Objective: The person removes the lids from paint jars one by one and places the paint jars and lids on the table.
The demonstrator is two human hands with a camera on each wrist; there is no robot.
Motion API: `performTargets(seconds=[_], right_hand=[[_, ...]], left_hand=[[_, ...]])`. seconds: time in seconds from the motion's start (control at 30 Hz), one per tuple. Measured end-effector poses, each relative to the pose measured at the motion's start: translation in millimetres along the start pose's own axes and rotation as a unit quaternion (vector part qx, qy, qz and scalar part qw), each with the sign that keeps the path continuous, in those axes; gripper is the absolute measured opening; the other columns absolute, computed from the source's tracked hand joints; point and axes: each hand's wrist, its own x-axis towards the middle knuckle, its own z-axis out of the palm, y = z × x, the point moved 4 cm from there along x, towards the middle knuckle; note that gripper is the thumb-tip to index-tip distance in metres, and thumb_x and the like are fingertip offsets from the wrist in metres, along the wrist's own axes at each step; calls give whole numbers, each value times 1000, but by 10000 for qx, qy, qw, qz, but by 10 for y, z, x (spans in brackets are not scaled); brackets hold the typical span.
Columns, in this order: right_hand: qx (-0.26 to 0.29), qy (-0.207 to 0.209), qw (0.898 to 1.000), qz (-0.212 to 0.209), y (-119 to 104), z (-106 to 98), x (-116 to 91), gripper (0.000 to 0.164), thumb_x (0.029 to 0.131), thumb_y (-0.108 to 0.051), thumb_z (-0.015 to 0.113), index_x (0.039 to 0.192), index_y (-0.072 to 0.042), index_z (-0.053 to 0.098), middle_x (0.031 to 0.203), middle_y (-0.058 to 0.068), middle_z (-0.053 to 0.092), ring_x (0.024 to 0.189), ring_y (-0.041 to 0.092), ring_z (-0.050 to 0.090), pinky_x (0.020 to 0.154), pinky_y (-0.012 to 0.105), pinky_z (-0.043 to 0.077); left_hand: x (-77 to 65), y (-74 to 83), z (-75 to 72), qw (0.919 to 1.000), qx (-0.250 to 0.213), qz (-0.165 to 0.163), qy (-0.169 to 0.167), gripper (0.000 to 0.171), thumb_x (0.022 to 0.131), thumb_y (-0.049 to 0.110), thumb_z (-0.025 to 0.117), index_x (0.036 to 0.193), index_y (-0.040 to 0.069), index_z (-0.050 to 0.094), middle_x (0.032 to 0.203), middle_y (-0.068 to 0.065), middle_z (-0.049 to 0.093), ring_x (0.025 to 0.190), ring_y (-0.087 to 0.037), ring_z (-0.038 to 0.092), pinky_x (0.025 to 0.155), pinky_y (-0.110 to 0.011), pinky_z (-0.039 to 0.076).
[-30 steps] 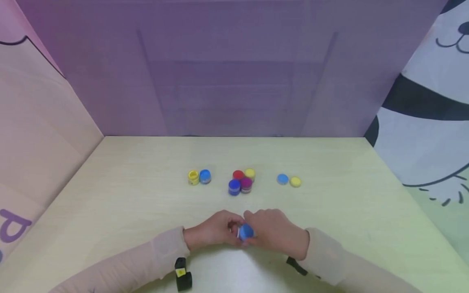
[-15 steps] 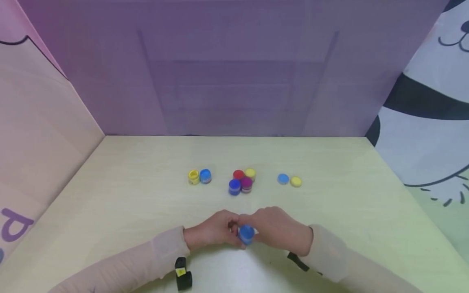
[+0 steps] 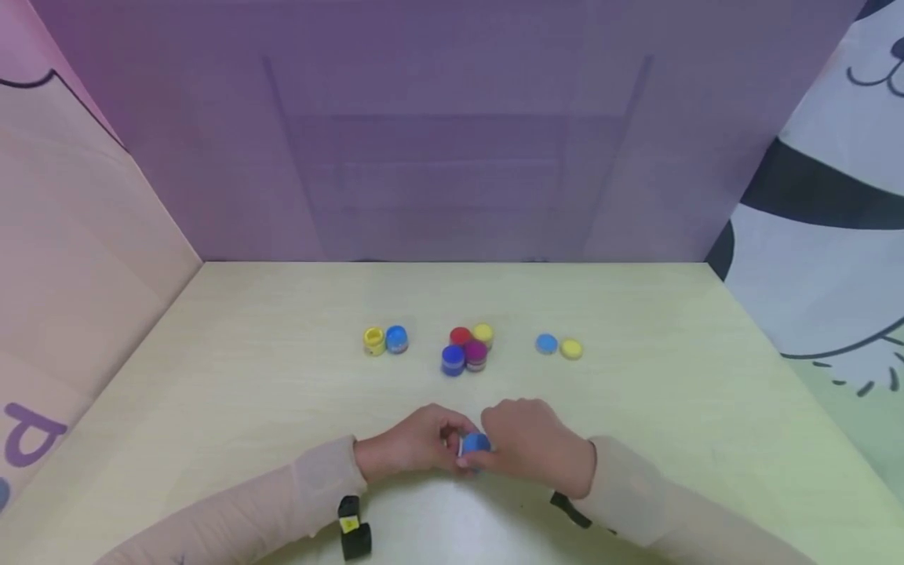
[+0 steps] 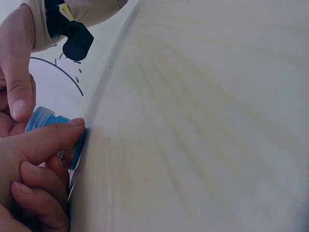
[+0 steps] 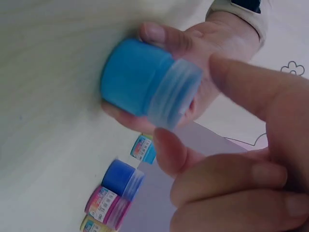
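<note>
A small light-blue paint jar point(image 3: 475, 442) with a clear ridged screw lid point(image 5: 175, 94) is held low over the near middle of the table. My left hand point(image 3: 422, 442) grips its body, thumb on one side and fingers on the other. From the right, my right hand point(image 3: 534, 444) is at the lid with fingers curled; in the head view its thumb lies across the front of the jar. In the right wrist view, a fingertip point(image 5: 169, 152) meets the lid's edge and another digit points in close from the opposite side.
Beyond the hands stands a cluster of jars: red point(image 3: 460, 337), yellow point(image 3: 483, 335), dark blue point(image 3: 453, 361) and purple point(image 3: 476, 356). An uncovered yellow jar point(image 3: 374, 342) and a light-blue jar point(image 3: 397, 340) stand left of it. Blue point(image 3: 547, 344) and yellow point(image 3: 571, 349) lids lie to its right.
My right hand has turned at the lid: its fingers spread round behind the jar half a second ago, and now its thumb crosses the front. My left hand keeps its grip.
</note>
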Motion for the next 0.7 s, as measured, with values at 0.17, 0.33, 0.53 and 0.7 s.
performTargets(seconds=[0.17, 0.33, 0.53, 0.7], right_hand=[[43, -121, 9999, 95, -25, 26, 20, 40, 85, -45, 66, 69, -11, 53, 54, -3, 41, 49, 11, 37, 46, 22, 31], [-119, -147, 9998, -67, -38, 27, 23, 33, 84, -40, 68, 78, -11, 55, 58, -3, 45, 52, 11, 41, 47, 23, 35], [39, -24, 9978, -664, -30, 7, 5, 27, 82, -31, 70, 88, -12, 52, 59, -5, 45, 51, 8, 40, 45, 21, 36], [-11, 14, 9916, -1290, -17, -42, -13, 29, 81, -22, 72, 105, -13, 59, 65, -7, 53, 54, 6, 41, 51, 19, 38]], left_hand=[[-2, -8, 1, 10000, -10, -48, 11, 25, 72, 6, 79, 94, 15, 71, 65, 5, 55, 61, -7, 48, 57, -18, 39], [2, -21, 4, 10000, -20, -38, -39, 26, 73, 6, 78, 97, 15, 71, 66, 5, 55, 61, -7, 47, 57, -18, 38], [-6, -12, -2, 10000, -3, -40, -83, 31, 73, 7, 78, 103, 15, 71, 67, 4, 54, 63, -8, 47, 58, -18, 38], [-24, 4, -11, 9998, -86, -154, -64, 35, 72, 7, 79, 105, 15, 70, 67, 3, 53, 63, -9, 46, 58, -19, 38]])
